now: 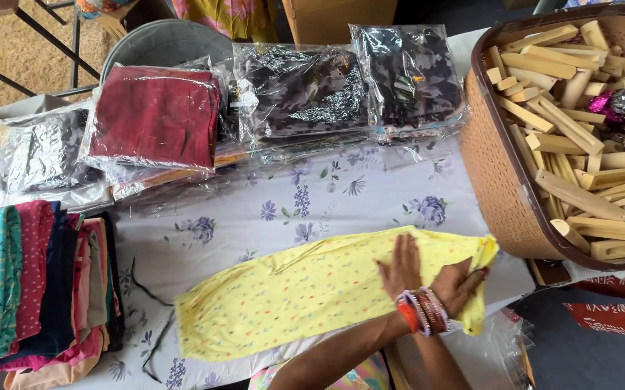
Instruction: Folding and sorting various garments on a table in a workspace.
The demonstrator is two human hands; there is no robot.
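Your arms cross right in front of you, bangles stacked at both wrists. Your left hand (401,266) lies flat, fingers spread, palm pressed on the yellow cloth (305,289). Your right hand (464,283) has its fingers curled around the cloth's right end, pinching the bunched edge where it hangs past the table's edge. The cloth is a long folded strip with small coloured dots, stretched across the near side of the floral tablecloth (269,209), slanting up toward the right.

On your left, a stack of folded clothes (31,289) sits at the table's edge, teal on top, then pink, navy and peach layers. A dark cord (146,296) trails on the tablecloth between that stack and the yellow cloth.

On your right, the brown plastic basket (496,180) stands just beside the cloth's end, filled with pale wooden sticks (572,137).

Farther back, 4 clear plastic packets line the far side: a silvery grey packet (34,155), a maroon packet (153,115), and 2 dark patterned packets (301,90) side by side. Behind the maroon one, a grey metal tub (164,40) peeks out.
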